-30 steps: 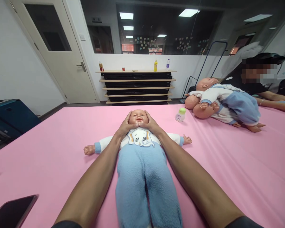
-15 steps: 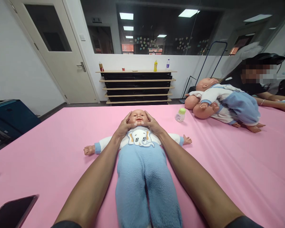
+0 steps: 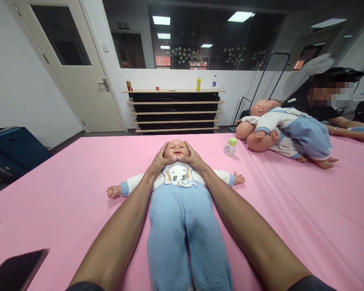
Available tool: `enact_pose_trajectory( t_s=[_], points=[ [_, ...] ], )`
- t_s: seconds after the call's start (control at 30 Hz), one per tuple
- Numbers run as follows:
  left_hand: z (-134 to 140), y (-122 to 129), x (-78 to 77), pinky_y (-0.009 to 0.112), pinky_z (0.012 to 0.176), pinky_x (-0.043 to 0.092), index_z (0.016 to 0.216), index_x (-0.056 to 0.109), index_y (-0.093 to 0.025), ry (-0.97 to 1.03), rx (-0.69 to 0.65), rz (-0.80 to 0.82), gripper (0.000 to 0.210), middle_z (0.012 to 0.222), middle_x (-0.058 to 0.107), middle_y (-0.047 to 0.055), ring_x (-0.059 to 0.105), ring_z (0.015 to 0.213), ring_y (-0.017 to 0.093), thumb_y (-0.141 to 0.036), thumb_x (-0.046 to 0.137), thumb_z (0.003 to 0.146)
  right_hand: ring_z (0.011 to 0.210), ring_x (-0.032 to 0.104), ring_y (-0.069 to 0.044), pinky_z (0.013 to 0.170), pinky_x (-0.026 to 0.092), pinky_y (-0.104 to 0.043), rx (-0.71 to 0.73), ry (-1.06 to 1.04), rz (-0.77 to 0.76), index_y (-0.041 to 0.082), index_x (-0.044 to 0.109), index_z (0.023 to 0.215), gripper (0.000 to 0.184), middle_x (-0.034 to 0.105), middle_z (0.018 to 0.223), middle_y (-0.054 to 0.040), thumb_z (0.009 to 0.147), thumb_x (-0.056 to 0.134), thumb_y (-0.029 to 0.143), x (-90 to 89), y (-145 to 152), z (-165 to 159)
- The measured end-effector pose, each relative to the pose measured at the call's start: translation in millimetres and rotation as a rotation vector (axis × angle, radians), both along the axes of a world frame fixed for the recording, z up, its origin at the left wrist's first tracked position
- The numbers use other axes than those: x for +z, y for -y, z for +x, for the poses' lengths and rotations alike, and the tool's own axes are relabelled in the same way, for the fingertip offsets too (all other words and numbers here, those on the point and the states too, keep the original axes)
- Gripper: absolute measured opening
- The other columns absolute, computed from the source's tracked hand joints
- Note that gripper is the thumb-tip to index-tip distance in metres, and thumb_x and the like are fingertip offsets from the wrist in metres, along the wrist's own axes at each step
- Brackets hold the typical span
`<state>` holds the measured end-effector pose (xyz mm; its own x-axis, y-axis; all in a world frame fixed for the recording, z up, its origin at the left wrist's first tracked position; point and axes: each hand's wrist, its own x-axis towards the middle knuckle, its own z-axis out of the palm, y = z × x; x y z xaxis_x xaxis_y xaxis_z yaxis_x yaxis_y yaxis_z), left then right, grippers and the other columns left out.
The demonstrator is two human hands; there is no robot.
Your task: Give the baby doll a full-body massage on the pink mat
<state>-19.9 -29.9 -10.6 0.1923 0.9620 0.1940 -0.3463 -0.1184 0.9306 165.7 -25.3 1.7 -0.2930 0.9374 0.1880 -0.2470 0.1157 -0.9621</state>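
A baby doll (image 3: 182,218) in a white and blue fleece outfit with an elephant face on its chest lies on its back on a pink surface (image 3: 79,173). Its arms stretch out to both sides, and its feet are cut off by the lower edge. My left hand (image 3: 160,162) cups the left side of its head, the thumb along the chin. On the other side of the head, my right hand (image 3: 196,159) mirrors it, thumb also by the chin. Both thumb tips nearly meet under the mouth. The fingertips rest against the temples; the palms partly hide the cheeks.
A small bottle with a green cap (image 3: 230,146) stands to the right of the doll. Further right, several dolls (image 3: 291,131) are piled up near a person in dark clothes (image 3: 303,95). A phone (image 3: 18,268) lies at lower left. Stacked boards (image 3: 176,103) stand by the far wall.
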Motion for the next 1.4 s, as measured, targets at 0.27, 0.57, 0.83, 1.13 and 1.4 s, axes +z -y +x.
enact_pose_trajectory(
  t_s=[0.27,0.57,0.83,1.13,1.4],
  points=[
    [-1,-2,-1.7,0.047,0.108,0.040,0.150,0.025,-0.029,-0.016,0.006,0.015,0.108,0.148,0.038,0.011,0.046,0.129,0.033,-0.020,0.085,0.061,0.133,0.043,-0.026,0.109,0.041,-0.036,0.030,0.028,0.019,0.022,0.015,0.153,0.117,0.028,0.154,-0.0073,0.060,0.086,0.029,2.9,1,4],
    [-2,3,1.4,0.045,0.110,0.038,0.148,0.032,-0.028,-0.015,0.005,0.035,0.097,0.146,0.042,0.010,0.047,0.129,0.030,-0.019,0.082,0.065,0.129,0.047,-0.025,0.108,0.041,-0.037,0.036,-0.018,-0.013,0.024,0.021,0.151,0.112,0.038,0.149,-0.0054,0.060,0.085,0.026,-3.3,-5,3],
    [0,5,4.9,0.046,0.108,0.041,0.150,0.026,-0.027,0.046,-0.037,-0.022,0.102,0.144,0.044,0.011,0.050,0.126,0.031,-0.019,0.081,0.065,0.124,0.052,-0.025,0.107,0.042,-0.041,0.072,-0.104,-0.030,0.026,0.018,0.152,0.108,0.046,0.144,-0.0049,0.064,0.082,0.027,-12.2,-9,1],
    [2,1,0.9,0.046,0.105,0.043,0.151,0.019,-0.032,0.037,-0.024,-0.019,0.112,0.145,0.041,0.011,0.051,0.125,0.033,-0.018,0.084,0.061,0.128,0.048,-0.025,0.109,0.040,-0.039,0.034,-0.058,-0.011,0.027,0.021,0.151,0.110,0.038,0.149,-0.0039,0.062,0.084,0.028,-8.6,-6,0],
    [-3,-10,-10.6,0.050,0.105,0.042,0.148,0.025,-0.032,0.004,0.083,-0.019,0.112,0.145,0.038,0.013,0.051,0.124,0.033,-0.015,0.086,0.056,0.125,0.052,-0.026,0.108,0.042,-0.041,0.056,-0.139,-0.010,0.027,0.027,0.149,0.105,0.045,0.144,-0.0040,0.060,0.084,0.024,-10.5,-8,-1]
  ],
)
